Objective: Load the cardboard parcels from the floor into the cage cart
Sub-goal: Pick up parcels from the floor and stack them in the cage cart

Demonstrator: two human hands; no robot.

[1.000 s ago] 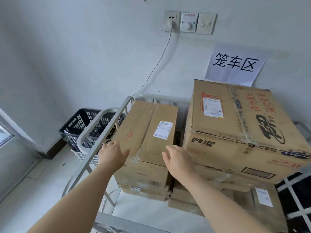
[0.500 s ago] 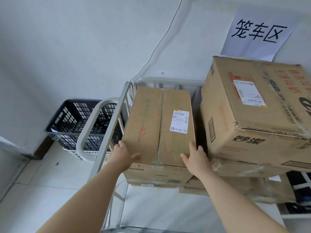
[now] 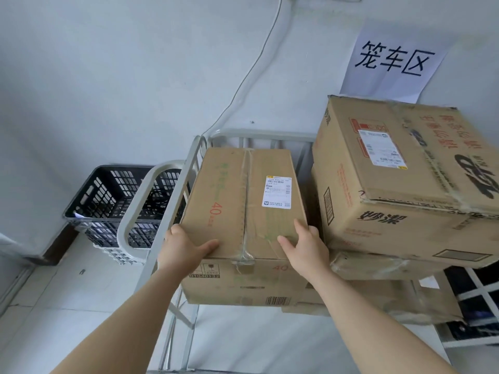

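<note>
A long cardboard parcel (image 3: 243, 201) with a white label and a red "40" rests inside the grey cage cart (image 3: 189, 163), against its left rail. My left hand (image 3: 183, 247) grips the parcel's near left corner, and my right hand (image 3: 305, 244) grips its near right corner. To the right a big printed cardboard box (image 3: 399, 179) sits on top of flatter parcels (image 3: 378, 268) in the cart. The bottom of the stack is partly hidden.
A black plastic crate (image 3: 108, 195) stands on the tiled floor left of the cart, by the wall. A paper sign (image 3: 391, 60) hangs on the wall, and a cable (image 3: 243, 79) runs down to the cart. A dark gridded object (image 3: 478, 290) lies at the right.
Both hands have closed onto the near corners of the long parcel, which now lies further into the cart. My view has drawn closer and tilted down.
</note>
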